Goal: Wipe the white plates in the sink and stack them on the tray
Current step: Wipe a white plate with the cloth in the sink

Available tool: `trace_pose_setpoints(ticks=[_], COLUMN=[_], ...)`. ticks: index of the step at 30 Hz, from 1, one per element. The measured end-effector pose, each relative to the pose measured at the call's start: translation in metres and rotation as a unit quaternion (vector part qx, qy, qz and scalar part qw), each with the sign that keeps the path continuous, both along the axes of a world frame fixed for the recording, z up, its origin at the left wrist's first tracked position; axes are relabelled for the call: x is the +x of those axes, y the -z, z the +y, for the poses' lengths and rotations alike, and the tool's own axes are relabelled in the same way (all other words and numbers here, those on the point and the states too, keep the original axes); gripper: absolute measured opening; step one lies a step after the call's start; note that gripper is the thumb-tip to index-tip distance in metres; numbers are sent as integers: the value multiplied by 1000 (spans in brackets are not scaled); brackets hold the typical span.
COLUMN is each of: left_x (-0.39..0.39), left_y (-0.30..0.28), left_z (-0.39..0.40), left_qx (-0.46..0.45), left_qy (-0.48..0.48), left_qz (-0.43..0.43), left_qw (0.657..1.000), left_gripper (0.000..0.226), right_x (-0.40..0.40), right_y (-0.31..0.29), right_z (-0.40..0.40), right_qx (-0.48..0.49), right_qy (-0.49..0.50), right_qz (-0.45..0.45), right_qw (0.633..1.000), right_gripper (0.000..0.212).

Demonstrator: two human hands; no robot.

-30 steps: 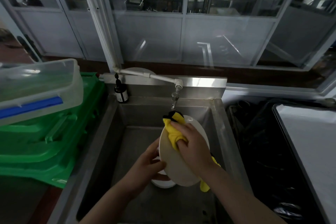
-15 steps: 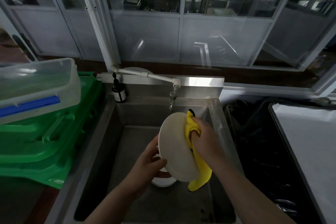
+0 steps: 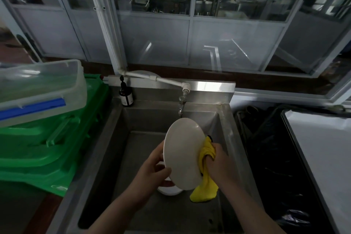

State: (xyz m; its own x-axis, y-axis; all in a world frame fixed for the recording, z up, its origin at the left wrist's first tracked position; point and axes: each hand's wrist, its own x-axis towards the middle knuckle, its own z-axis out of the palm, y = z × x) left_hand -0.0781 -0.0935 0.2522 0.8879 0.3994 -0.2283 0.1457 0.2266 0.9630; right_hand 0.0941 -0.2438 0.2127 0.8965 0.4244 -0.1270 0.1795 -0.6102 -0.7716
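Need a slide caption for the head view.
Left hand holds round white plate over steel sink; right hand wipes with yellow cloth.

Plate (image 3: 183, 152) hides right hand's fingers; lower plate (image 3: 169, 190) mostly covered.

White plate (image 3: 183, 153), yellow cloth (image 3: 206, 186), grey steel sink (image 3: 117, 138).
Green crates (image 3: 57, 150); clear tub (image 3: 38, 89) with blue clip; black bags (image 3: 269, 157).

White plate (image 3: 185, 153) tilted on edge above the sink (image 3: 144, 213), another white plate (image 3: 169, 190) underneath.
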Motion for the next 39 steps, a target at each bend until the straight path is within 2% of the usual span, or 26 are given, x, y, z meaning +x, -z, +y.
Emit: trace_pose_setpoints(ticks=[5, 11, 21, 35, 39], left_x=[0, 2, 14, 17, 19], left_y=[-4, -19, -34, -29, -30], left_z=[-1, 3, 7, 17, 15], left_qx=[2, 13, 41, -7, -11], left_qy=[19, 30, 82, 89, 89], left_qz=[-13, -30, -37, -23, -25], left_qw=[1000, 999, 995, 996, 996], left_gripper=[73, 70, 76, 71, 57], right_x=[-1, -1, -7, -42, -40], right_y=[-9, -33, -62, -74, -78], right_z=[3, 17, 31, 28, 24], right_qx=[17, 50, 108, 164, 161], right_qy=[-4, -56, -116, -235, -277], right_qz=[-16, -43, -150, -98, -75], right_qw=[1000, 996, 976, 953, 944], right_gripper=[36, 47, 41, 39, 38])
